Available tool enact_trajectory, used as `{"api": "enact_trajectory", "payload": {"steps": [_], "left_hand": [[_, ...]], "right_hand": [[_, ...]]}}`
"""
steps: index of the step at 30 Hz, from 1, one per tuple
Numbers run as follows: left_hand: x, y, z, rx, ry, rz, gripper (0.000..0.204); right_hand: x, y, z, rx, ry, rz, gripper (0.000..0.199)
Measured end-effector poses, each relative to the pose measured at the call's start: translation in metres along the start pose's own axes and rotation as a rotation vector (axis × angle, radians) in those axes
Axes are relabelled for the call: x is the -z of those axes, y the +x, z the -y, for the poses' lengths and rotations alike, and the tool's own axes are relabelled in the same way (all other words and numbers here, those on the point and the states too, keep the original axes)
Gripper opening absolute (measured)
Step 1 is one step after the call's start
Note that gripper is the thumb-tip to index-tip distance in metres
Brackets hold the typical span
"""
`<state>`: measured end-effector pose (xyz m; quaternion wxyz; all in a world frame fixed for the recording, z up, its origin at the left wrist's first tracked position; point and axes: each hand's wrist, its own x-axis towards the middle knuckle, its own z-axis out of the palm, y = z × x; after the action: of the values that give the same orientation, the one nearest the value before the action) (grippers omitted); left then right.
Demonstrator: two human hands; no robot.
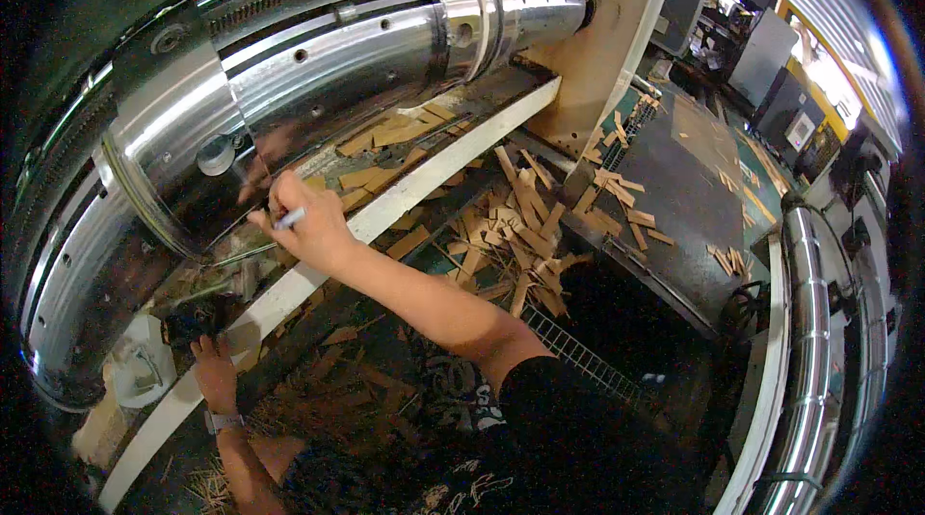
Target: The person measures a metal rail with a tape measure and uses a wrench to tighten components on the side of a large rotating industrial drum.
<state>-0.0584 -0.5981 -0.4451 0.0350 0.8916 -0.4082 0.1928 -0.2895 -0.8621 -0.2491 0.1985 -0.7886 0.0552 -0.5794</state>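
My right hand (316, 226) is closed round a pale grey-blue, pen-like stick (289, 219), one end of which shows beside the fingers. It is close to the lower side of a large shiny metal cylinder (332, 72) with slots and bolt holes, and its reflection shows in the metal. Whether the stick's tip touches the cylinder is hidden. Lower left, my left hand (214, 370), with a watch at its wrist, rests by the white rail (279, 298). Its fingers reach forward, apart, toward a dark object (193, 320) that is too dim to name.
Brown cardboard scraps (515, 236) lie heaped below the rail and on the dark platform (674, 168) at right. A white container (140, 361) stands at the left. Shiny rollers (809, 351) run along the right edge. An upright machine panel (602, 33) ends the cylinder.
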Motion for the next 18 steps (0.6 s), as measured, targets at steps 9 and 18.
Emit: {"api": "enact_trajectory", "payload": {"steps": [9,18], "left_hand": [[0.017,0.010,-0.024,0.039,-0.141,0.027,0.045],[0.023,0.010,-0.022,0.028,-0.095,0.095,0.045]], "right_hand": [[0.025,-0.017,-0.004,0.065,0.032,0.191,0.029],[0.033,-0.005,-0.003,0.275,0.193,0.096,0.021]]}}
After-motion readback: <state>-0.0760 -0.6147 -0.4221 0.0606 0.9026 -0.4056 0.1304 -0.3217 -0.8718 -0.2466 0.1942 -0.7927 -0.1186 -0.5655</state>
